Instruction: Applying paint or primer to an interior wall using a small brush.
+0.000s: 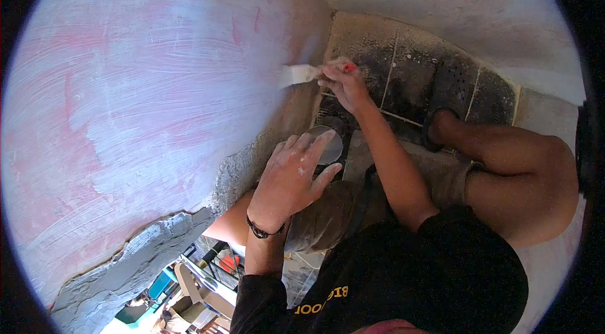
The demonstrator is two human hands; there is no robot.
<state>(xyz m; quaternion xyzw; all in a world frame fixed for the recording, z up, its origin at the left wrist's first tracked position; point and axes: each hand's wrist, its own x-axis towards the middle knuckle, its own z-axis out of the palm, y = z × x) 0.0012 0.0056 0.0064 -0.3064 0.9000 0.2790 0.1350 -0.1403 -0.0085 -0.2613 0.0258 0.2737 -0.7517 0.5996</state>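
Observation:
My right hand point(347, 83) grips a flat paintbrush point(298, 74) with a red-tipped handle. Its bristles, somewhat blurred, meet the wall point(189, 74), which bears streaky whitish paint over pink. Below and to the left of it, my left hand point(295, 168) is held with fingers spread, white spots on its skin and a dark braided bracelet at the wrist. A round container point(329, 147) with a pale top lies partly hidden behind the left fingers; whether they touch it I cannot tell.
Dark, dusty floor tiles point(411, 74) fill the corner between two walls. My right foot wears a dark clog point(446, 97). A rough grey plaster edge point(142, 249) borders the painted wall at the lower left. Beyond it are cardboard point(189, 282), a red object point(229, 263) and assorted items.

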